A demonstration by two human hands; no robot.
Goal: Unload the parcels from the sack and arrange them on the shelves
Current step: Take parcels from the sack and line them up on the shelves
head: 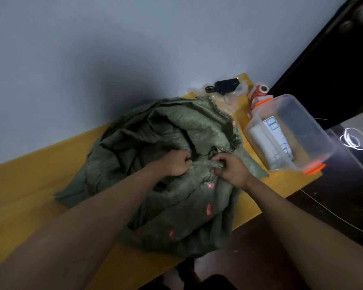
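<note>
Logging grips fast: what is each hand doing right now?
Left hand: fingers curled, gripping the green sack fabric.
Right hand: fingers curled, gripping the bunched sack fabric beside it.

Sack [166,164] on bench [29,185], centre, against the wall [92,49]. Lidded container [287,132] just right of sack. Behind container: tape rolls [260,92]. Behind sack: plastic wrap [228,99], scissors [210,88] on it.
</note>
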